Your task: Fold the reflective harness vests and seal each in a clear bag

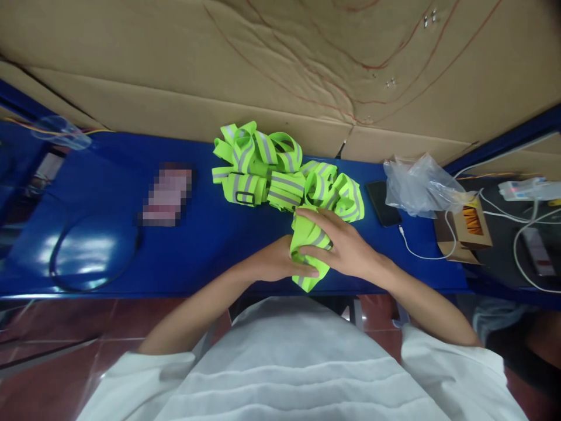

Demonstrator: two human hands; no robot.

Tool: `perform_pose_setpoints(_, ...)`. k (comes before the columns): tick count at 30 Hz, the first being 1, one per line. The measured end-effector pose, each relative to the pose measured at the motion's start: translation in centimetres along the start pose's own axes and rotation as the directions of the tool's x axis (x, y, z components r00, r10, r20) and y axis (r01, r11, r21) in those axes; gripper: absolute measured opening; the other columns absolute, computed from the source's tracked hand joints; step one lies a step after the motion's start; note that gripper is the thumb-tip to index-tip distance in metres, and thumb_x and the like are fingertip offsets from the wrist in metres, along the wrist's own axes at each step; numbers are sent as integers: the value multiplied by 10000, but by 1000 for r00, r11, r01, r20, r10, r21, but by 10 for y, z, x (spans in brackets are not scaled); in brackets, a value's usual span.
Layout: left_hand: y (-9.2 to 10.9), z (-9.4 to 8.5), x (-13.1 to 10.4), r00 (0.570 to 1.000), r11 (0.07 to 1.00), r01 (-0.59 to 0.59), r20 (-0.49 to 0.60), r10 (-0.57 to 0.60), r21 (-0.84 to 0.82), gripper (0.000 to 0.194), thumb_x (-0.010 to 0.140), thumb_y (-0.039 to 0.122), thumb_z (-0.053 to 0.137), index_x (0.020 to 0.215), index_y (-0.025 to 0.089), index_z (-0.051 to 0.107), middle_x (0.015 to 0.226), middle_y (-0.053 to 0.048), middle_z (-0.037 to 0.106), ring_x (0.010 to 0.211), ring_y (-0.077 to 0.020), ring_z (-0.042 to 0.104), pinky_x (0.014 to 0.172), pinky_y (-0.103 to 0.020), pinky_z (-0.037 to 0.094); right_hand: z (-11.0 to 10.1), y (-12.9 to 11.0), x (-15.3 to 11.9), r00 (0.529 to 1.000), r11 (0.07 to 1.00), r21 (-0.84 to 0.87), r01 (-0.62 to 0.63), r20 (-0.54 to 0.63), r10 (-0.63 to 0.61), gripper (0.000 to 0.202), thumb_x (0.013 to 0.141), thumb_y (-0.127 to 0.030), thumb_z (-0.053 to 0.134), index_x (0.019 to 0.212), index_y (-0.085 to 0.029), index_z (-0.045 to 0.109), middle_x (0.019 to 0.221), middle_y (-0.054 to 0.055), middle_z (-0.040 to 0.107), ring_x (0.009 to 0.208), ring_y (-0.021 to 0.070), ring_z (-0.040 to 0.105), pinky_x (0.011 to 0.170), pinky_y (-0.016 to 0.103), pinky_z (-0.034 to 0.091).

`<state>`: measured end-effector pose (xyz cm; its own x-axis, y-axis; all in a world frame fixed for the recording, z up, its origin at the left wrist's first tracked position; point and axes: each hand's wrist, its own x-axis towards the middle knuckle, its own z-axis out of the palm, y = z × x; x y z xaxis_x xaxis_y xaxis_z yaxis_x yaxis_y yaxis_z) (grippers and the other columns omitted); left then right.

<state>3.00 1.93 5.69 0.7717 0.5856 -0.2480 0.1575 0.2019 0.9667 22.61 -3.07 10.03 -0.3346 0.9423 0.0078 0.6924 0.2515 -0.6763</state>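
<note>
A bundle of neon-green strap with grey reflective stripes (310, 235) is held between my two hands near the table's front edge. My left hand (283, 261) grips its left side, with the thumb across the lower part. From the right, my right hand (344, 242) closes round it, fingers over its top and front. Just beyond lies a pile of similar green straps (265, 149), some looped loosely and some wound into rolls. A black buckle (244, 197) shows on one roll at the pile's left front.
A blue table (219, 240) stands against a cardboard wall (175, 111). To the right are a black phone (383, 203), a clear plastic bag (421, 184), a white cable (423, 256) and an open cardboard box (467, 229). A pixelated item (168, 197) and a black cable loop (55, 248) lie left.
</note>
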Motion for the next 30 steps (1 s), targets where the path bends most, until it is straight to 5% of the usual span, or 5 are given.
perform_pose_setpoints(5,-4,1,-1,983,970,164,-55,-176,-177,409,665,421,919,868,127,719,776,-27,680,749,-204,653,661,-286,506,-11,-2,2,994,990,133,37,-104,-23,618,998,-459,642,1557,-266,463,1560,106,532,1454,258,492,1208,481,419)
perform_pose_setpoints(10,3,-4,-6,976,984,43,-219,-3,176,468,736,519,860,649,135,607,603,37,514,617,-118,472,567,-236,322,-11,4,4,991,889,450,-85,-55,123,583,986,-515,639,1499,-259,530,1503,92,583,1383,250,559,1188,447,431)
perform_pose_setpoints(16,7,0,-17,915,906,-13,-361,182,423,484,793,572,825,688,162,591,610,38,558,604,-116,463,594,-252,336,10,10,2,925,421,875,-239,74,372,643,889,-598,714,1435,-285,582,1399,51,675,1319,237,627,1106,376,512)
perform_pose_setpoints(24,9,-9,-20,864,906,-66,-430,262,418,663,701,556,914,1156,226,561,791,39,612,690,-142,568,672,-257,443,42,16,-5,892,-24,979,-205,196,408,561,875,-614,680,1280,-227,680,1143,59,776,1140,248,721,974,373,587)
perform_pose_setpoints(30,9,-22,-17,958,893,-238,-59,281,382,1109,644,604,932,1564,284,402,1572,-155,463,1396,-355,521,1134,-446,471,52,16,-10,858,-192,931,-310,361,365,477,751,-605,775,996,-199,723,1001,67,790,1097,278,729,948,403,587)
